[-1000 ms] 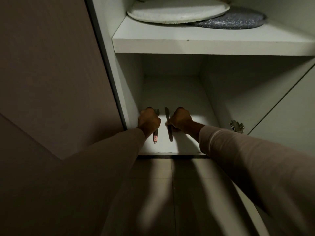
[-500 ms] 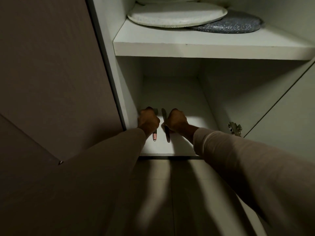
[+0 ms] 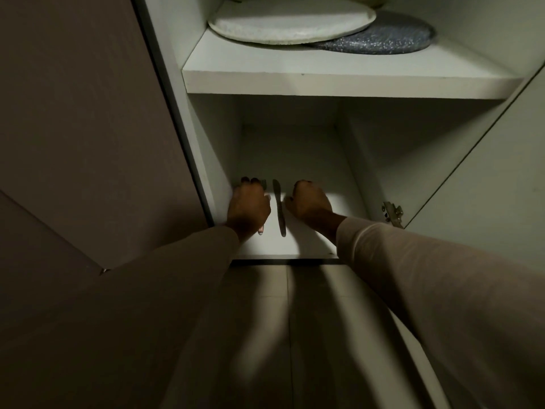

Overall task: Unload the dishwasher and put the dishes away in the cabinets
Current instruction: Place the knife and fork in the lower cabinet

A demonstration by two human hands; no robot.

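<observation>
Knife (image 3: 279, 209) lies flat on the bottom shelf (image 3: 312, 243) of the cabinet, at the centre of the frame, lengthwise between our two hands. Just left of it, our left hand (image 3: 247, 206) curls over a pink-ended utensil (image 3: 261, 231), gripping it. Our right hand (image 3: 311, 202) is curled just right of the blade; we cannot tell whether it holds anything. At the top of the frame, a white plate (image 3: 292, 23) overlaps a speckled plate (image 3: 383, 39) on the upper shelf (image 3: 339, 84).
</observation>
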